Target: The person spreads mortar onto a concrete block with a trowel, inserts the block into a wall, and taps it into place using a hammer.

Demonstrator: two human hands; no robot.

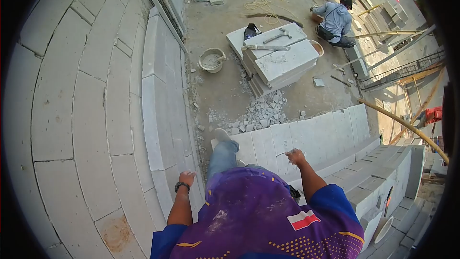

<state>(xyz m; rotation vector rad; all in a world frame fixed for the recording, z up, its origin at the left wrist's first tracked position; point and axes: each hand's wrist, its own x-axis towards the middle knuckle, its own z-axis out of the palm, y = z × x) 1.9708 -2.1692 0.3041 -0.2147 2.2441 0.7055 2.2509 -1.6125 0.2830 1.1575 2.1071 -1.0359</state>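
My left hand (pixel 187 178), with a dark watch on the wrist, hangs beside the pale block wall (pixel 160 115); its fingers are mostly hidden from above. My right hand (pixel 295 157) is held over a low row of light grey blocks (pixel 306 136), its fingers loosely bent and partly apart, with nothing seen in them. Ahead stands a stack of blocks (pixel 282 62). A hammer (pixel 278 36), a long flat tool (pixel 266 48) and a dark bag-like item (pixel 250 31) lie on it.
A bucket of grey mix (pixel 212 61) stands on the floor near the left wall. Broken block rubble (pixel 263 112) lies before the stack. Another person (pixel 334 21) crouches at the back right. Bamboo poles (pixel 407 124) and a handsaw (pixel 388 200) are at right.
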